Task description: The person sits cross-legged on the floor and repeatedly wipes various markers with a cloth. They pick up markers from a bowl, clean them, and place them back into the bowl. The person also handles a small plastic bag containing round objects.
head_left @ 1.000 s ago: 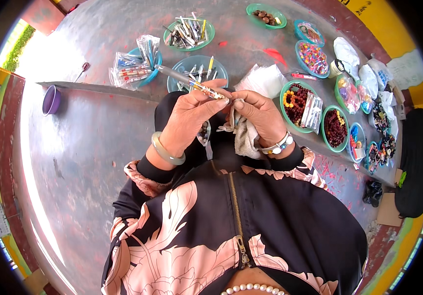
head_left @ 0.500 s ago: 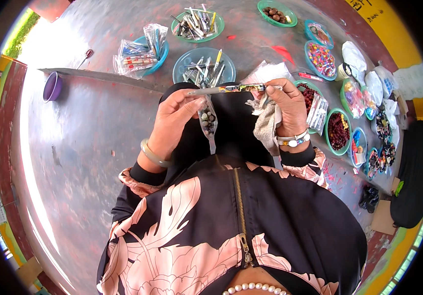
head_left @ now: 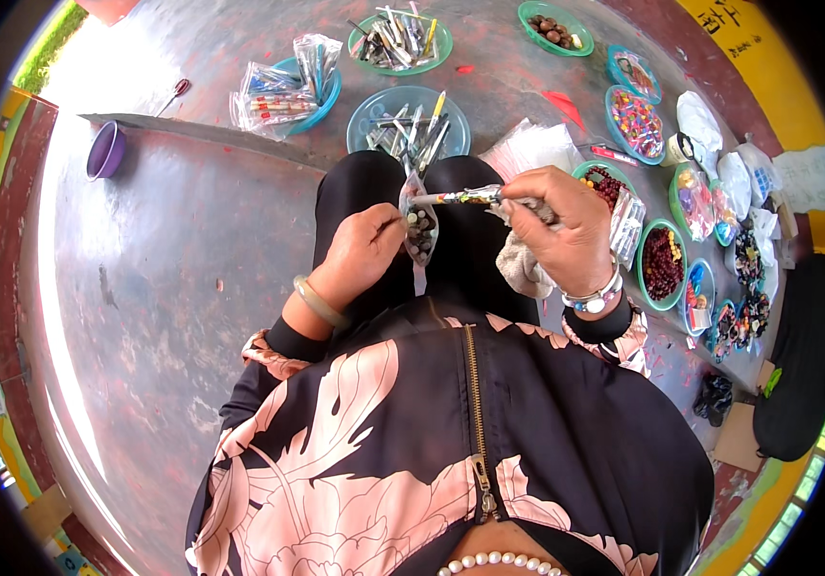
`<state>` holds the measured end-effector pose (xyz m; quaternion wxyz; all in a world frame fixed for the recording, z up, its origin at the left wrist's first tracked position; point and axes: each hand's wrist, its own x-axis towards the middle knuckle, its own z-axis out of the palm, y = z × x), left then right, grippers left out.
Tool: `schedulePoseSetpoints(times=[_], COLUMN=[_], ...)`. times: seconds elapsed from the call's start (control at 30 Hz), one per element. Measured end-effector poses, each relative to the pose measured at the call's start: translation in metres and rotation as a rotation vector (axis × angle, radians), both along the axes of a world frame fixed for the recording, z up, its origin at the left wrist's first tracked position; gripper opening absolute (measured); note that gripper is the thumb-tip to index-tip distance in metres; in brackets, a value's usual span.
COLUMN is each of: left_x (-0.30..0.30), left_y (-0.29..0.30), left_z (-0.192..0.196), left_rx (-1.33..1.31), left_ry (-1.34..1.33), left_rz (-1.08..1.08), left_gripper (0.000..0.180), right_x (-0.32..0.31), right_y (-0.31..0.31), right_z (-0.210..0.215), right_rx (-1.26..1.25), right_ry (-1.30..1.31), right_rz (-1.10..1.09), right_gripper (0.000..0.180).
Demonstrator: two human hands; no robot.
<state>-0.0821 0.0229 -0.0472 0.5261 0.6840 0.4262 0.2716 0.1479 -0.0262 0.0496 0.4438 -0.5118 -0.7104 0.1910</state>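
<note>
Right hand (head_left: 566,228): fingers clamped on pen (head_left: 465,196), cloth (head_left: 525,269). Left hand (head_left: 364,250): fingertips together at plastic bag (head_left: 420,274) edge; grip unclear.

Black jacket (head_left: 585,422) with pink flowers (head_left: 345,394) — brass zip (head_left: 475,394), black cuffs (head_left: 302,339), white-beaded necklace (head_left: 496,559).

here's the grey floor (head_left: 201,250), flecked with red — a purple basin (head_left: 106,155) at left by the step, a red-handled tool (head_left: 182,87) further off, a clear blue bowl (head_left: 358,125) ahead, plastic sleeves (head_left: 532,149) beside it — and green bowls (head_left: 661,304) and white bags (head_left: 701,132) crowding the right.
</note>
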Motion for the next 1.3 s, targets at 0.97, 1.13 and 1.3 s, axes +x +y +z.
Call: schedulePoseSetpoints(times=[0.97,1.13,1.3], left_x=[0.011,0.011,0.011], left_y=[-0.013,-0.013,-0.013], left_z=[-0.01,-0.008,-0.01], left_rx=[0.146,0.095,0.041], left_ry=[-0.183,-0.158,-0.193], left_rz=[0.032,0.05,0.064], left_gripper=[0.009,0.014,0.024], right_x=[-0.041,-0.042,-0.041], right_y=[0.045,0.049,0.05], right_z=[-0.007,-0.031,-0.04], right_rx=[0.075,0.03,0.012], right_ry=[-0.607,-0.681,-0.701], right_rz=[0.353,0.333,0.305], right_gripper=[0.006,0.008,0.007])
